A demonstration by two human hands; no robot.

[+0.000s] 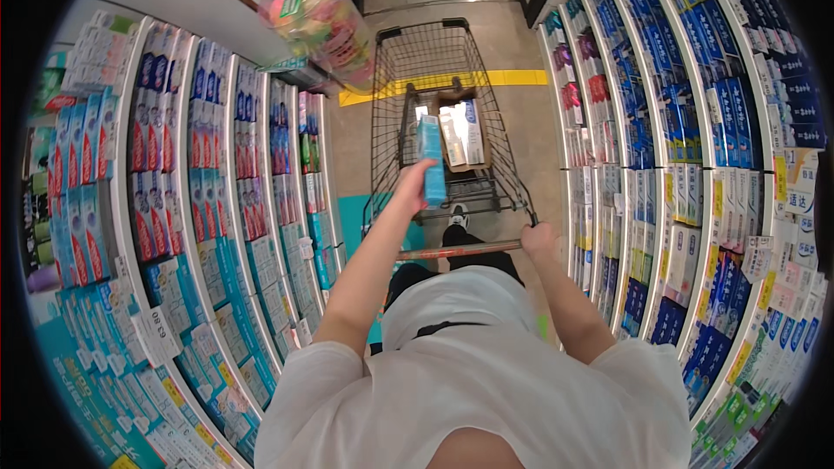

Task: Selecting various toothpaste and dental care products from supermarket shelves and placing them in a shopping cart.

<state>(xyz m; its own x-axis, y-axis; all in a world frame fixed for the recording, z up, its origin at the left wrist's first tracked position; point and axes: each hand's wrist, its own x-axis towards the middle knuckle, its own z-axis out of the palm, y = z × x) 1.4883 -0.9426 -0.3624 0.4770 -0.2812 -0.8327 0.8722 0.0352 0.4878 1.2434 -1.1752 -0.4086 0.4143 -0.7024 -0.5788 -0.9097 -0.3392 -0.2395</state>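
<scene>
A blue toothpaste box [431, 150] is upright-slanted in my left hand [414, 184], above the near part of a black wire shopping cart [417, 45]. My right hand [539, 240] grips the right end of the cart's handlebar [459, 251]. Inside the cart, beyond the blue box, stands an open brown cardboard carton [483, 155] with white boxes [461, 130] in it. Glare washes out part of their faces. My left fingers are partly hidden behind the blue box.
Shelves of toothpaste boxes [153, 208] line the left side, and more shelves [681, 117] rise on the right. A clear bin of colourful goods [326, 26] stands ahead on the left. Yellow floor tape [518, 77] crosses the aisle beneath the cart.
</scene>
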